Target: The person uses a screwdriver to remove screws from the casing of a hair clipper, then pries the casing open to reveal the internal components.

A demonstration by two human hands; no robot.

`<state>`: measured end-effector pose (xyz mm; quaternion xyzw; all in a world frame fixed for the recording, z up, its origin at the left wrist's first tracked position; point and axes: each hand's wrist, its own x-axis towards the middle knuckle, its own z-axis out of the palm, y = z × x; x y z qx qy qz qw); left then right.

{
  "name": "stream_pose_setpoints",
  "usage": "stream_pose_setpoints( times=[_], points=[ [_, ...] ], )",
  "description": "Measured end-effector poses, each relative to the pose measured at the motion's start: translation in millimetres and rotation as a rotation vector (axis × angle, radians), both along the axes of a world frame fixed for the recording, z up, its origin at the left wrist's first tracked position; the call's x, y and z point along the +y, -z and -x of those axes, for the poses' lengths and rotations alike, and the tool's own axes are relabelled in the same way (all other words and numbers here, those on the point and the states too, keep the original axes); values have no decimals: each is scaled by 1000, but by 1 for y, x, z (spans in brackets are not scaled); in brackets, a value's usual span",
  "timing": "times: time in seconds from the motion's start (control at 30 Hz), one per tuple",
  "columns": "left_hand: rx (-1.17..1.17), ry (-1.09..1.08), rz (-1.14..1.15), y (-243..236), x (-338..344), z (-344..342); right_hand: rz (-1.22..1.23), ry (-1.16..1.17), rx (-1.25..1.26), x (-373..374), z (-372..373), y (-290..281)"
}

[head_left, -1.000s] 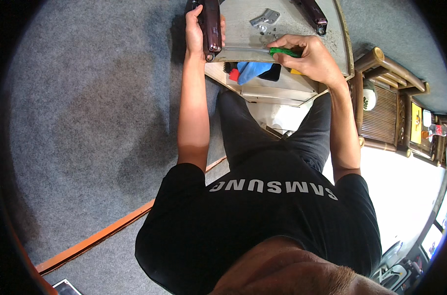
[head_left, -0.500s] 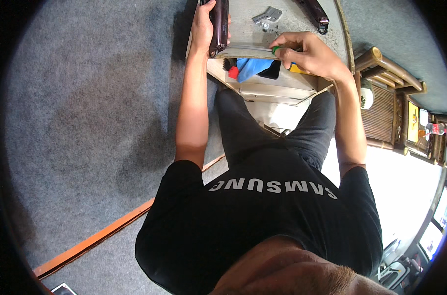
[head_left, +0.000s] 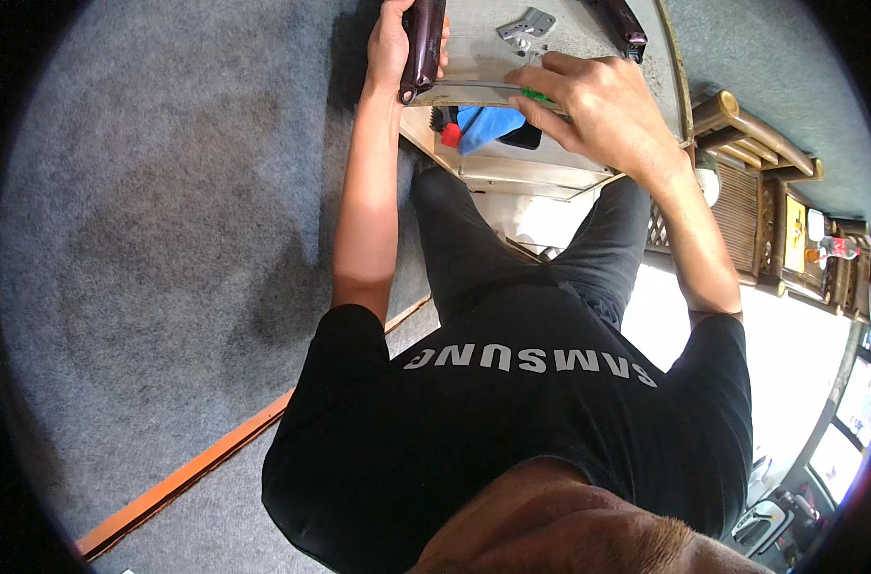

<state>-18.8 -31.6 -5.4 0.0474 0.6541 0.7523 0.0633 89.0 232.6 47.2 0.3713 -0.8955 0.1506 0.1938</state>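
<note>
My left hand (head_left: 388,53) wraps round a long, glossy dark maroon housing (head_left: 424,48) with a small loop at its near end, held upright at the table's left edge. My right hand (head_left: 615,110) holds a screwdriver by its green handle (head_left: 537,95), thumb below and fingers above. Its thin shank points left toward the loop end of the housing; whether the tip touches cannot be made out. Beyond my right hand, a grey metal piece with holes (head_left: 527,25) and several tiny parts lie on the tabletop. A similar maroon piece (head_left: 622,29) lies farther right.
Beneath the table edge (head_left: 483,97), an open drawer holds a blue cloth (head_left: 490,127), a red item (head_left: 451,135) and black items. My legs are under it. A bamboo chair (head_left: 737,196) stands to the right; grey carpet (head_left: 167,210) spreads at left.
My right hand has turned on the screwdriver, its fingers now reaching farther over the handle. The housing in my left hand has tilted slightly, its loop end shifting left.
</note>
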Motion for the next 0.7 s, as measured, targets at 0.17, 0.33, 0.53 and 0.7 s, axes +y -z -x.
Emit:
stream_pose_setpoints(
  times=[0.17,0.33,0.53,0.7],
  points=[
    [17,-2,20,5,-2,7,-62,121,-6,-2,2,-2],
    [-114,-72,-62,-1,4,9,-41,-30,184,-3,3,-13],
    [-118,-99,-84,-2,5,8,-92,-47,359,-3,-1,-14],
    [-30,-97,-13,4,3,7,-229,187,-20,-7,-8,-15]
  ],
)
